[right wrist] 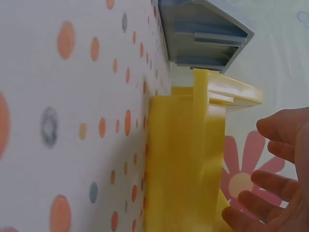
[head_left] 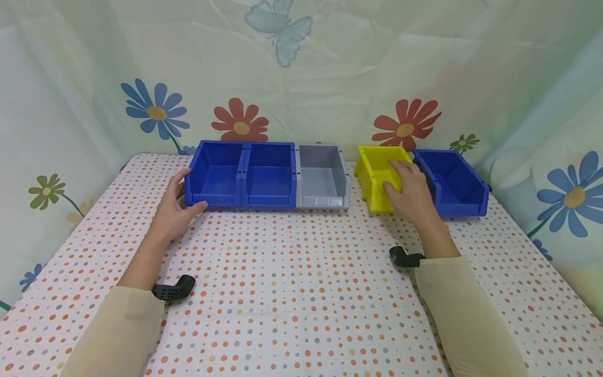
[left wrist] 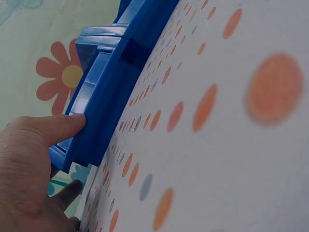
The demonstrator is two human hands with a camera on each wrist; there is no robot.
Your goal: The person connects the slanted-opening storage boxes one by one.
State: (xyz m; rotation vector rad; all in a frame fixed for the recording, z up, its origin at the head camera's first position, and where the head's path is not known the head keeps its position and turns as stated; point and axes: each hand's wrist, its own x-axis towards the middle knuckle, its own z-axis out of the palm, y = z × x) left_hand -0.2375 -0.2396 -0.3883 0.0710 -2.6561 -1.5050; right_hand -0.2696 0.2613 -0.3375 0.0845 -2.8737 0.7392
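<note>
**Beige sleeves, five plastic bins on a dotted table**

Beige fabric covers both forearms at the near edge, each with a black wrist mount lying on the white tablecloth with orange and grey dots (head_left: 292, 293) that covers the table.

Farther in, the left hand (head_left: 174, 209) rests at the near left corner of the leftmost blue open-fronted plastic bin (head_left: 216, 175). Its thumb presses the front lip and its fingers lie along the left wall, loosely spread; the left wrist view shows the thumb (left wrist: 58, 125) flat against the blue edge.

The right hand (head_left: 409, 191) lies over the near right part of the yellow open-fronted plastic bin (head_left: 377, 170), fingers bent over its top rim and reaching into the opening. The right wrist view shows the fingertips (right wrist: 270, 183) slightly apart beside the yellow wall.

Along the far side of the table, a second blue plastic bin (head_left: 269, 175) touches the first, and a grey plastic bin (head_left: 322, 175) touches that. The yellow bin stands just right of the grey one with a small gap, turned slightly askew. A third blue plastic bin (head_left: 454, 180) sits just right of the yellow one.

Behind hangs a pale cloth backdrop printed with flowers and a butterfly (head_left: 330, 68).
</note>
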